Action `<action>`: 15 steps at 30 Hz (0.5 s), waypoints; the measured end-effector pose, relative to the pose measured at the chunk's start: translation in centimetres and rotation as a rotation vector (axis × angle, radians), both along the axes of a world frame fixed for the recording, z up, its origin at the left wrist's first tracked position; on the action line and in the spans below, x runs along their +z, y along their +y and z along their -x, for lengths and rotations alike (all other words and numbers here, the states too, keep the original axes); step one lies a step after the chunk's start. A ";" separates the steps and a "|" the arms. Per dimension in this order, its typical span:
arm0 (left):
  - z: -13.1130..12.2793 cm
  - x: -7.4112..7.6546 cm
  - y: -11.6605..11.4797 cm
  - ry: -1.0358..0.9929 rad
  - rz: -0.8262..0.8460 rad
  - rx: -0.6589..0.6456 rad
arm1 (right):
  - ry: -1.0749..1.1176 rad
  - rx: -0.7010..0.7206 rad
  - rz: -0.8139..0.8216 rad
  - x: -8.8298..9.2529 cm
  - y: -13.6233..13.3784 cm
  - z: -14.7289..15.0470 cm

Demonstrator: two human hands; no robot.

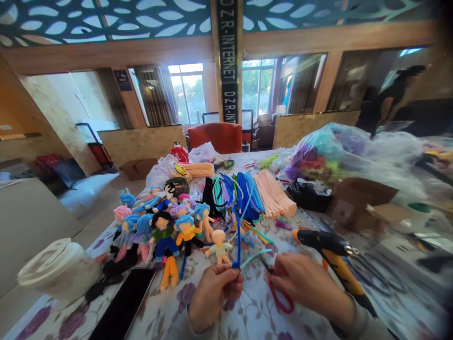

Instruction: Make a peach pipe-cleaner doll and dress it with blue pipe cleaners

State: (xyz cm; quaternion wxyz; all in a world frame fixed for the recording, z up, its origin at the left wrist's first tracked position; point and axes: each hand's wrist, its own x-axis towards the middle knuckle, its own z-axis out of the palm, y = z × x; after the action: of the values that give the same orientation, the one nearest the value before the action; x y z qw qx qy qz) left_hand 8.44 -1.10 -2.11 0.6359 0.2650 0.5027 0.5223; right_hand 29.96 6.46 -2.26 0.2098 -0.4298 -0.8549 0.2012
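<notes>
My left hand (214, 292) pinches a dark blue pipe cleaner (238, 241), which stands upright and is bent at its lower end by the fingertips. A pale green pipe cleaner (256, 253) curves from beside those fingers toward the right; whether it is held too, I cannot tell. In my right hand (306, 283) is a pair of scissors with red handles (285, 302), the blades pointing up and left near the green stem. Just beyond my left hand a small unfinished-looking peach doll (218, 248) in a pale top lies on the tablecloth.
Several fuzzy dolls (163, 222) are heaped at left, by a black phone (122, 302) and a white lidded tub (58, 269). Behind lie bundles of blue (247, 193) and peach pipe cleaners (274, 193). A yellow-black glue gun (329, 250) and cardboard box (354, 203) stand right. One person (385, 101) is in the background.
</notes>
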 end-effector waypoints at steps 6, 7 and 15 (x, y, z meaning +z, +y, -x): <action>-0.2 0.4 -0.3 0.003 -0.031 0.046 | -0.144 -0.031 -0.090 -0.7 -2.0 -0.5; -0.1 0.7 -0.3 0.002 -0.038 0.036 | -0.080 -0.039 -0.035 -0.2 -1.8 -0.5; 0.9 1.1 0.9 0.008 -0.047 0.008 | 0.541 0.309 0.904 2.1 0.6 1.2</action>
State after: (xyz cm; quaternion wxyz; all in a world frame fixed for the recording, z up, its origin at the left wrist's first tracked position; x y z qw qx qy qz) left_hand 7.52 -0.22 -1.04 0.6254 0.2799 0.4940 0.5352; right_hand 28.78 7.06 -0.14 0.1843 -0.2796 -0.6520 0.6803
